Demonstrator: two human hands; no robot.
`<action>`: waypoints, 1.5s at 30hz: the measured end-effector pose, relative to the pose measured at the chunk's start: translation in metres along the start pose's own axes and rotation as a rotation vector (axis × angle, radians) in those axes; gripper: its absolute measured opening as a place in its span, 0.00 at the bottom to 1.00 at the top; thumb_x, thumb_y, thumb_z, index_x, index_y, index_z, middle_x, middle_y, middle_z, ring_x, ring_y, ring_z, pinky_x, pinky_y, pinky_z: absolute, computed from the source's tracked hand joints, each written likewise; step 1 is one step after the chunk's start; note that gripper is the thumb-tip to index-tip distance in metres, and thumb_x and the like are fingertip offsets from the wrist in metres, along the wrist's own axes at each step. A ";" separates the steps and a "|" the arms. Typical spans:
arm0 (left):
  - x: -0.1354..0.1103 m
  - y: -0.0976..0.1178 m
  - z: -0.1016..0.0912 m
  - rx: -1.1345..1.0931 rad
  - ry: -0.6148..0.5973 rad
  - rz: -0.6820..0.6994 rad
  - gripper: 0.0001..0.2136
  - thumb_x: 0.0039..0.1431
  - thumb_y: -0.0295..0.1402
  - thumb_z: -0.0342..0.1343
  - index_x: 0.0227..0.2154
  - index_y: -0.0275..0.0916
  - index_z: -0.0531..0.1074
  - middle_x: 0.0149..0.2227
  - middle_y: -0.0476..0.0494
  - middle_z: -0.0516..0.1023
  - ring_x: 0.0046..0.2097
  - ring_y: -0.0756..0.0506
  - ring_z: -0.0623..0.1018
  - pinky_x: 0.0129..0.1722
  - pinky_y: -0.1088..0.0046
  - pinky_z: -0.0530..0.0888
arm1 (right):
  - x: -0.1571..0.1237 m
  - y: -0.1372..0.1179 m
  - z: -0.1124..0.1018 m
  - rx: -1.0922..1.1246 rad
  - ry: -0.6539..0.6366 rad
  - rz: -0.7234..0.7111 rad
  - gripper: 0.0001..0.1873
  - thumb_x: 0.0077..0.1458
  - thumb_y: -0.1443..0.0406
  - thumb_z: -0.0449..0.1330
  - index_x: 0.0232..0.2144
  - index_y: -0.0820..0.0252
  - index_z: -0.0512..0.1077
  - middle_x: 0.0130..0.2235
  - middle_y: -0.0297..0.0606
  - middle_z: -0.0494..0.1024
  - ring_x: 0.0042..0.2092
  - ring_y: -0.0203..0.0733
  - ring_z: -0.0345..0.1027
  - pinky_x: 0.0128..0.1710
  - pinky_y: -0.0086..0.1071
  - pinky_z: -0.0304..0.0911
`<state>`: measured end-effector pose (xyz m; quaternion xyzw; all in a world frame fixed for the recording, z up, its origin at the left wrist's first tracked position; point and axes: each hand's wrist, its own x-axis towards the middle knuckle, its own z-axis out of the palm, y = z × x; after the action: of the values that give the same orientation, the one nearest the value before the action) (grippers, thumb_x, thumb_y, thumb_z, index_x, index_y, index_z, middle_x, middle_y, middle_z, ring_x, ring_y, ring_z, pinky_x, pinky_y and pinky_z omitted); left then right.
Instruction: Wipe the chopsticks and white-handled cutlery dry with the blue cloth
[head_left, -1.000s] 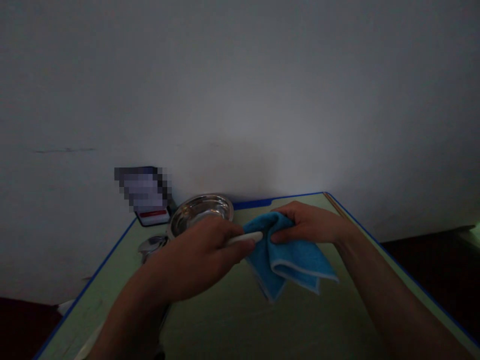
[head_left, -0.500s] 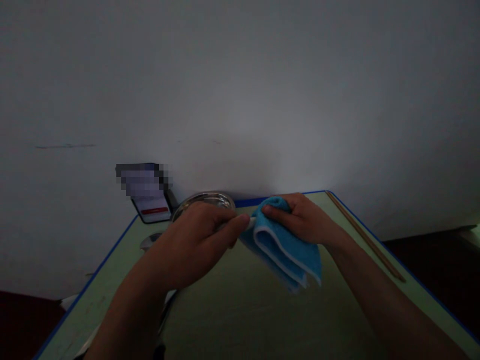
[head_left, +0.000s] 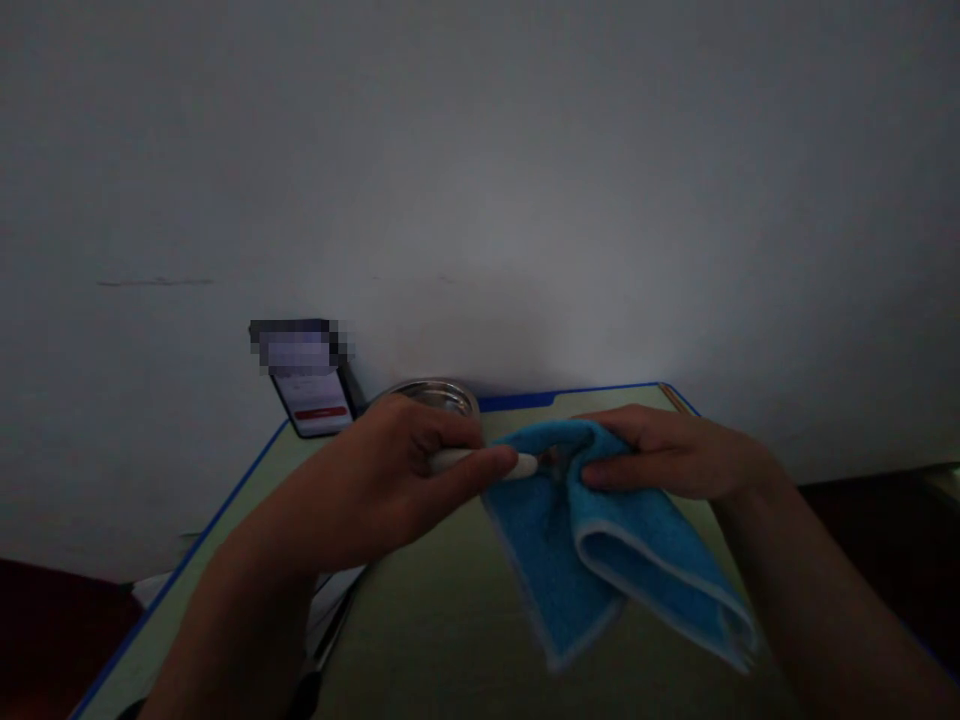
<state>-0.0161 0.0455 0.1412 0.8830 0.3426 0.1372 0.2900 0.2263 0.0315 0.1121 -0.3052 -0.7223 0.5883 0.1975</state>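
My left hand is closed around the white handle of a utensil, thumb along its top. A short metal part past the handle goes into a blue cloth with white edging, which hides the rest, so its kind does not show. Gripped in my right hand, the cloth is folded about the metal part, and its loose corners hang down over the table. Both hands are raised in front of me, close together.
A phone with a partly blurred screen leans on the wall at the back left. Beside it is a shiny metal dish. Wooden sticks lie at the far right of the pale green, blue-edged table, mostly behind my right hand.
My right hand and the cloth have moved right, away from my left hand. More of the white handle and some metal now show, and the cloth hangs more spread out.
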 end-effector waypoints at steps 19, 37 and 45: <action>0.005 0.009 0.006 0.263 0.141 -0.019 0.21 0.60 0.41 0.41 0.17 0.36 0.67 0.16 0.51 0.64 0.20 0.53 0.64 0.20 0.77 0.58 | 0.021 -0.001 0.012 -0.658 0.453 -0.064 0.17 0.54 0.54 0.50 0.26 0.60 0.67 0.23 0.29 0.69 0.25 0.30 0.61 0.24 0.25 0.55; 0.004 -0.004 0.002 0.029 0.081 -0.079 0.21 0.59 0.43 0.43 0.17 0.35 0.67 0.14 0.55 0.59 0.17 0.56 0.60 0.15 0.81 0.55 | -0.009 -0.007 -0.005 -0.188 -0.032 -0.051 0.25 0.53 0.65 0.56 0.53 0.55 0.59 0.46 0.36 0.71 0.43 0.37 0.67 0.38 0.27 0.62; 0.008 -0.004 0.012 0.230 0.035 -0.030 0.19 0.56 0.44 0.45 0.20 0.36 0.71 0.17 0.53 0.64 0.20 0.54 0.62 0.20 0.79 0.58 | 0.015 -0.005 0.004 -0.570 0.145 0.021 0.15 0.56 0.59 0.51 0.42 0.60 0.69 0.37 0.36 0.75 0.37 0.37 0.67 0.36 0.30 0.61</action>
<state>-0.0073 0.0481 0.1290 0.9028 0.3741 0.1078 0.1827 0.2120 0.0381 0.1147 -0.3970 -0.8393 0.3404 0.1487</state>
